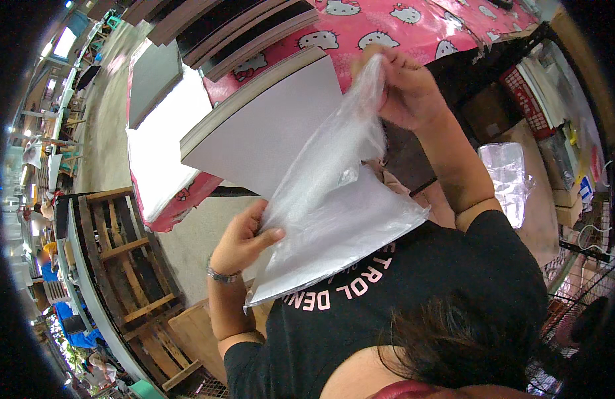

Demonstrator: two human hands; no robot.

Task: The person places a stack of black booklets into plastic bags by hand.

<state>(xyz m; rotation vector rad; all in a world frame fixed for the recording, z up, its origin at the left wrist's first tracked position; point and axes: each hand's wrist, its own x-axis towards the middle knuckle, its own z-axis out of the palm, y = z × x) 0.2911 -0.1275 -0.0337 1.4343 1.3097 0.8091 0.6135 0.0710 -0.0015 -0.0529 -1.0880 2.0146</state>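
A clear plastic bag (320,166) is stretched between my hands, running slantwise from lower left to upper right. My left hand (244,239), a metal-band watch on its wrist, pinches the bag's left edge between thumb and fingers. Higher up, my right hand (407,86) grips the bag's top corner. The bag's lower part spreads white and flat across my chest; whether a sheet lies inside it I cannot tell. Just beyond the bag is a white panel (267,126) with a thick pale edge, partly covered by the plastic.
Dark-faced boards (234,33) are stacked at the far side on a pink patterned tablecloth (420,26). A grey board (154,80) and a white sheet (168,146) lie left. Wooden pallets (124,253) stand lower left. Folded clear plastic (505,179) and a red crate (523,100) are right.
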